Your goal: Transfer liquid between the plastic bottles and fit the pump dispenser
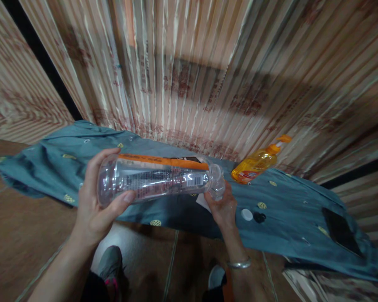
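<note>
A clear plastic bottle (157, 180) with an orange-edged label and a barcode lies sideways in the air above a blue-green cloth. My left hand (96, 197) is wrapped round its base, thumb on the near side. At the neck end, my right hand (223, 205) closes on a clear plastic piece (219, 191); I cannot make out whether this is a cap or part of the bottle. Something white and flat (203, 203) shows partly behind my right hand. To the right, a white round cap (247, 214) lies beside a small black object (259, 217).
The blue-green cloth (283, 218) with yellow prints covers a long narrow surface. An orange pump bottle (255, 164) stands near the back edge. A dark phone-like slab (342, 230) lies at the right. Patterned curtains (182, 84) hang behind, and black poles (44, 63) flank the surface.
</note>
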Tool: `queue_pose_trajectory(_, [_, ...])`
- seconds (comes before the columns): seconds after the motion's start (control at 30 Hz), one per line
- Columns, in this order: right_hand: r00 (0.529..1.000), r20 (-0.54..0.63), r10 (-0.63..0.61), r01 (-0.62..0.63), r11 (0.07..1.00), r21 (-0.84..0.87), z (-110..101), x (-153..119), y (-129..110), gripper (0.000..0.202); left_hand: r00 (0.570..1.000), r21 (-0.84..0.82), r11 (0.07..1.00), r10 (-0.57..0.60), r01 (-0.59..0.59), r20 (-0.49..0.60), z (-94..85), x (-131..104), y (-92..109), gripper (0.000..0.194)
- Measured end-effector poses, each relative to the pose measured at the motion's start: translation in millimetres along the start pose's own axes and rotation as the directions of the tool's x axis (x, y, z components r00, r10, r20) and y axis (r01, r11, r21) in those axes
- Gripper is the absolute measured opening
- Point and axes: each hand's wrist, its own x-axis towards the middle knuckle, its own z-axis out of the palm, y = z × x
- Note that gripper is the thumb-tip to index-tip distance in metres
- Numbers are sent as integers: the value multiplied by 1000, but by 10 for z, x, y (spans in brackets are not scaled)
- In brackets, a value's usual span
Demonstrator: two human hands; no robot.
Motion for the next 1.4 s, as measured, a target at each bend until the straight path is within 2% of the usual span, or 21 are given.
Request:
queue_pose_trajectory(0.37, [1000,-5,-20,20,1000,-2,3,6,-11,69,1000,-14,1000,-18,18,2,-20,-10,-2,78])
queue_pose_trajectory(0.53, [1000,-6,-20,20,1000,14,1,6,-16,68,1000,12,1000,10,-10,8,-13,-3,-4,77])
queue_pose_trajectory(1.1, [1000,5,-29,29,1000,13,0,3,-5,67,1000,-52,998,-17,16,-9,-20,-2,-4,76])
queue_pose_trajectory(1.4, [1000,16,12,-12,1000,20,-13,7,-38,68,1000,-47,999,-8,7,-15,8,10,16,76])
